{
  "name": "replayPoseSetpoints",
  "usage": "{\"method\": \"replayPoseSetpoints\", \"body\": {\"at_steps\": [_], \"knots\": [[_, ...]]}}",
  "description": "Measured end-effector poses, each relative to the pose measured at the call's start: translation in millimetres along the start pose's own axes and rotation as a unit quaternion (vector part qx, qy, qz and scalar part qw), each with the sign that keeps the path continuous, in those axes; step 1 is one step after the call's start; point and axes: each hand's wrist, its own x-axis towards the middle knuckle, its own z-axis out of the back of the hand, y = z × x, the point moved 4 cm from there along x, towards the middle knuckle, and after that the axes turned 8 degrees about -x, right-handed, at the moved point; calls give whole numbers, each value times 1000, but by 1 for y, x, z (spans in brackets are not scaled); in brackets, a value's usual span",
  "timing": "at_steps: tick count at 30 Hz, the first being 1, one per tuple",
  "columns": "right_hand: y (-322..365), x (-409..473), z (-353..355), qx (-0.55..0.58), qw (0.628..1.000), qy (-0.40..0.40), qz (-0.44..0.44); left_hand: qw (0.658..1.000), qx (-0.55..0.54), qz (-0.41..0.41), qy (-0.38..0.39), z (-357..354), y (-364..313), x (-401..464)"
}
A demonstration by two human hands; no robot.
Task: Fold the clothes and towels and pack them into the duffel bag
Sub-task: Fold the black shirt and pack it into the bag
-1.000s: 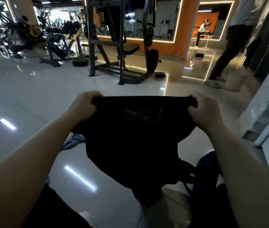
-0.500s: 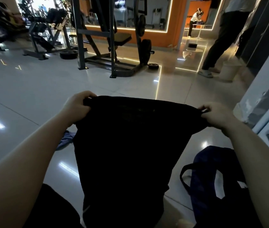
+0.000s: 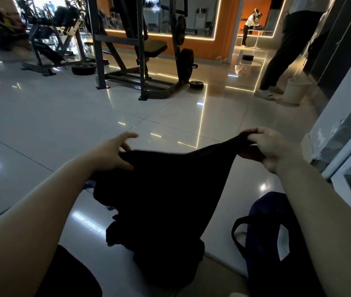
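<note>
While the right hand (image 3: 271, 150) pinched one top corner of the black garment (image 3: 161, 189), the left hand (image 3: 111, 154) touched the other corner with its fingers spread loosely. It hung above the floor (image 3: 52, 125), left of the navy duffel bag (image 3: 264, 232).

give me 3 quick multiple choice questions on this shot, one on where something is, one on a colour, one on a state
1. Where does the duffel bag lie?
A. on the floor under the person's right arm
B. on the gym bench
C. in the left hand

2. What colour is the held garment?
A. white
B. black
C. orange

3. How is the left hand?
A. clenched in a fist
B. fingers spread
C. out of view

Answers:
1 A, it sits on the tiles at lower right.
2 B, the cloth is black throughout.
3 B, only the right hand has a pinching grip.
</note>
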Motion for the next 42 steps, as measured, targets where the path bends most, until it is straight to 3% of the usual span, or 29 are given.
{"method": "replayPoseSetpoints", "body": {"at_steps": [3, 8, 12, 18, 20, 23, 26, 32, 37, 42], "knots": [[8, -13, -23, 37, 999, 34, 0, 992, -39, -81, 84, -42, -38, -2], [18, -41, -64, -3, 993, 109, 48, 970, -169, -172, 13, -92, -112, -6], [25, -45, -70, -4, 992, 94, 90, 959, -196, -194, -61, -98, -130, -4], [22, -34, -56, -37, 993, 52, 97, 954, -230, -191, -16, -87, -130, -1], [18, -33, -58, -29, 989, 113, 89, 949, -251, -191, -25, -80, -129, -3], [14, -40, -65, -6, 961, 265, 80, 933, -298, -200, -25, -63, -130, -9], [9, -46, -72, -63, 929, 351, 98, 915, -348, -205, -16, -47, -130, -17], [-7, -42, -89, -146, 921, 326, 158, 889, -403, -207, -68, -20, -122, -23], [-24, -40, -102, -172, 921, 311, 159, 892, -402, -179, -108, -11, -107, -23], [-1, -28, -89, -6, 975, 194, 108, 866, -449, -137, -175, 9, -88, -20]]}}
